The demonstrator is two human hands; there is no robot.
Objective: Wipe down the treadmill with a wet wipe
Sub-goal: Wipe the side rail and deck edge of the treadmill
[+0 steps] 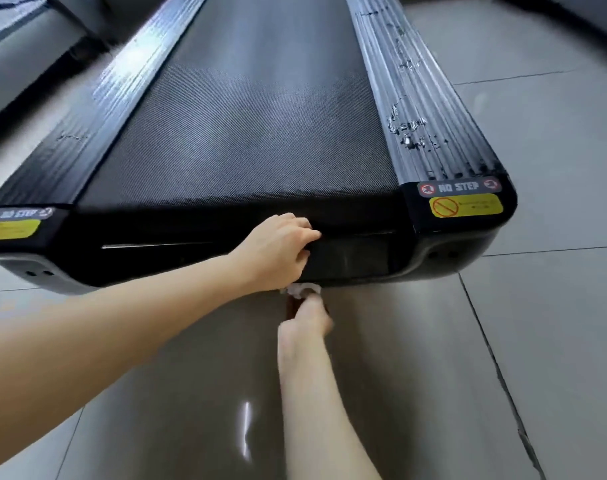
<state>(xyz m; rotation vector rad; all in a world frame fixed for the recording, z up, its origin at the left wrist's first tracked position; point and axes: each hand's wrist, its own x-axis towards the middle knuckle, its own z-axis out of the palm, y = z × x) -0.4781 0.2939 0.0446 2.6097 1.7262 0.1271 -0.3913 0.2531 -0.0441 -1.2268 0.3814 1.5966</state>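
The black treadmill (pixel 226 116) lies low on the floor, its rear end facing me. My left hand (pixel 278 251) reaches in from the left, its fingers curled over the rear edge of the belt (pixel 347 216). My right hand (pixel 305 322) comes up from below and pinches a small crumpled white wet wipe (pixel 302 292) against the bottom rim of the rear cover, just under my left hand. The right side rail (pixel 416 109) is grey with scuffed white marks, and the left side rail (pixel 97 109) is dark and shiny.
Yellow "NO STEP" warning stickers sit on the rear right corner cap (pixel 465 202) and rear left corner cap (pixel 11 226). Glossy grey floor tiles (pixel 433 375) surround the treadmill. Another grey machine's base (pixel 25 64) stands at the far left.
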